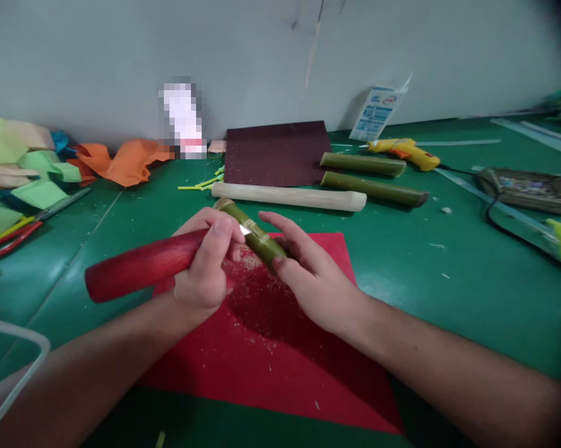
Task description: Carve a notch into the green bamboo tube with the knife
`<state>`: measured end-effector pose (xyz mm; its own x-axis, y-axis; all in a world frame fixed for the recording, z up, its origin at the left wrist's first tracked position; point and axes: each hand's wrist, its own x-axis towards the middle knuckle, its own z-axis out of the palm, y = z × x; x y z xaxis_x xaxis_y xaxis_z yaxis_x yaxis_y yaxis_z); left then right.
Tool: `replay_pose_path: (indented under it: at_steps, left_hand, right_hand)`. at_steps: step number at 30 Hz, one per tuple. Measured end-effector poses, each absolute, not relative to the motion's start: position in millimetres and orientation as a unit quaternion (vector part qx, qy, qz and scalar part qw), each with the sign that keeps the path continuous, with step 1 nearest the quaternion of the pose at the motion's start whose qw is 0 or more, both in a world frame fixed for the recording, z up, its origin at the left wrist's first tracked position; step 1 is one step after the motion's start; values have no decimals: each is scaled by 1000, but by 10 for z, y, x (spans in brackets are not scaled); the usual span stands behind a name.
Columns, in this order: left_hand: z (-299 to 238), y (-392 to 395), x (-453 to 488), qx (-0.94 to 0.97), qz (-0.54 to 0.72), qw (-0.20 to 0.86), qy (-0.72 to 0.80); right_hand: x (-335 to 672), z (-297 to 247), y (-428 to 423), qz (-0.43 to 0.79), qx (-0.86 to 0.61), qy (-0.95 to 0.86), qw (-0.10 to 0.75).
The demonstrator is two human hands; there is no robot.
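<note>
Left hand (204,264) closed on knife handle (140,269), right hand (311,277) grips bamboo piece (258,239), centre frame. I see open tabletop (448,292) right of red mat (280,354).

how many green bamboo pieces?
3. One bamboo piece in the right hand, the left hand holding a knife to it; two side by side near the glue gun. None looks hidden.

A craft workshop: a green worktable (448,280) strewn with bamboo lengths (362,163), glue gun (404,151) and coloured paper scraps (28,168).
</note>
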<state>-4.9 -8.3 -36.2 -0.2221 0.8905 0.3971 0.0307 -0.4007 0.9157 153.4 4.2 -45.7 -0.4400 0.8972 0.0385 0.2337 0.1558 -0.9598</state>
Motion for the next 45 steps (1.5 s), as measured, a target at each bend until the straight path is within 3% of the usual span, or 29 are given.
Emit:
replay_pose_path:
  at_steps: [3, 6, 10, 14, 23, 31, 38, 45]
  left_hand:
    - [-363, 29, 25, 447, 731, 374, 356]
    - [-332, 84, 29, 391, 736, 423, 355]
    - [-290, 61, 16, 378, 726, 438, 372]
    - [-283, 43, 34, 377, 722, 435, 384]
    - [-280, 39, 5, 378, 684, 457, 424]
    - [-311, 9, 19, 394, 666, 503, 385]
    - [-373, 84, -24, 392, 645, 513, 408]
    - [-443, 127, -63, 420, 610, 547, 390]
  right_hand:
    - [1492, -456, 2, 571, -372, -659, 319]
    - [1460, -469, -7, 619, -332, -644, 303]
    - [1470, -480, -11, 587, -354, -660, 306]
    - [1496, -456, -29, 561, -357, -662, 346]
    - [1448, -484, 12, 670, -268, -557, 411]
    - [1478, -493, 24, 627, -304, -598, 397]
    - [1530, -507, 84, 573, -333, -671, 331]
    - [1594, -421, 165, 421, -407, -774, 241]
